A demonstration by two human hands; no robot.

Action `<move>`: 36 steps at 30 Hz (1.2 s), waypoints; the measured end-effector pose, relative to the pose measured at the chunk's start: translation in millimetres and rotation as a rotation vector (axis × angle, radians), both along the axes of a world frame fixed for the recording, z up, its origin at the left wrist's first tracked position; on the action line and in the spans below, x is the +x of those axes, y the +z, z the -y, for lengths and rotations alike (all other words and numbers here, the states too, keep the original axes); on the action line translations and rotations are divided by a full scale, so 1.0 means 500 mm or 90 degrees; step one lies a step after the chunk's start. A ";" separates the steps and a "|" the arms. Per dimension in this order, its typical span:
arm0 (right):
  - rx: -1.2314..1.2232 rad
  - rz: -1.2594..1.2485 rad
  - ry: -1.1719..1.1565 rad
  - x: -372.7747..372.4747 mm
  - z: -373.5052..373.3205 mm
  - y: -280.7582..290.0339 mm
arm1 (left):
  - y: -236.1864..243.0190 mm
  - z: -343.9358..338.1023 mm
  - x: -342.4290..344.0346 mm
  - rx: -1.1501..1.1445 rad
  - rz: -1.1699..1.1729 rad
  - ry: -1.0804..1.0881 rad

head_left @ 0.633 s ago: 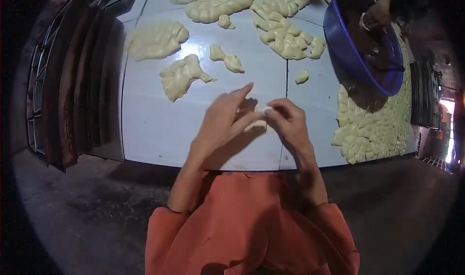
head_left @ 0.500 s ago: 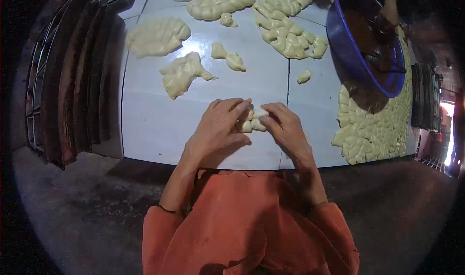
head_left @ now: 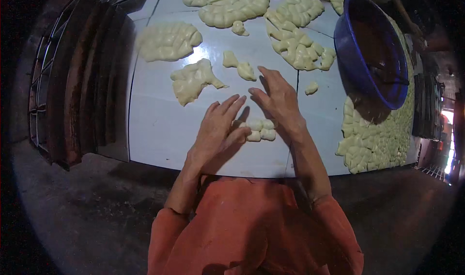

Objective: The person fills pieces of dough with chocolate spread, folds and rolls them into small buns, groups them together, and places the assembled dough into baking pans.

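On the white table (head_left: 160,129), the blue basin (head_left: 348,45) no longer has another person's hand in it. The right hand (head_left: 281,100) has moved forward off the dough, fingers spread, gripping nothing. The left hand (head_left: 218,127) stays low, loosely spread; whether its thumb touches dough cannot be told. The dough clump (head_left: 266,132), now bared at its right, lies beside that thumb.

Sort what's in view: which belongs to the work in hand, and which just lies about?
In the work, apparently:
small dough cluster near left hand and right hand
white tabletop
larger dough pieces

Apparently lying about:
blue basin
dark racks at left
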State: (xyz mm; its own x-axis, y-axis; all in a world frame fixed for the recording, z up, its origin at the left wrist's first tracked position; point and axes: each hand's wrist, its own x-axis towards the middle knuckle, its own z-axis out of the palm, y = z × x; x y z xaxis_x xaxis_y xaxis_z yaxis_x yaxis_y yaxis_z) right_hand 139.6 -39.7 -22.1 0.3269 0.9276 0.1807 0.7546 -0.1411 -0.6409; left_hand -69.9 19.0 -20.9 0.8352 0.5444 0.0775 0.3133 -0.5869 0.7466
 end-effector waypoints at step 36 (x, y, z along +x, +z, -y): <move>0.362 -0.905 -0.171 0.079 0.231 0.063 | 0.076 0.146 0.361 -0.312 0.395 -0.061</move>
State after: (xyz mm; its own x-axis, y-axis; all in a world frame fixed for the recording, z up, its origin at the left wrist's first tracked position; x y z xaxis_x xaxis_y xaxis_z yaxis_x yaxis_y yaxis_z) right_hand 179.3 -155.3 9.6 0.6672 0.7358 -0.1161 -0.5060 0.3333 -0.7955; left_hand 110.4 -54.1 17.3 0.7628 0.5648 0.3148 -0.2800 -0.1503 0.9482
